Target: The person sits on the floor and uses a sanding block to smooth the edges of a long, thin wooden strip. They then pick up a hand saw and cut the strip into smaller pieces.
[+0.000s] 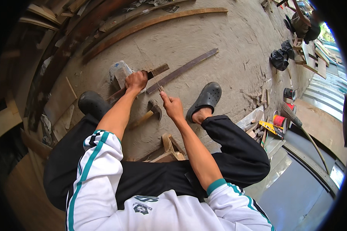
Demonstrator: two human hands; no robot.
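Note:
My left hand is closed around a dark wooden strip, pressing it over a pale block on the floor. The strip's end sticks out to the right of my fist. To the right and nearer, my right hand grips a slim tool, its thin tip pointing toward the strip; its exact kind cannot be made out. Below my left hand lies a hammer with a light wooden handle. A second dark wooden strip rests on the floor just beyond my right hand.
My feet in dark clogs flank the work. Long boards lie at the far left, with wood scraps close to me. At right are a broom, a red can, a yellow-handled saw and black bags. Another person is far right.

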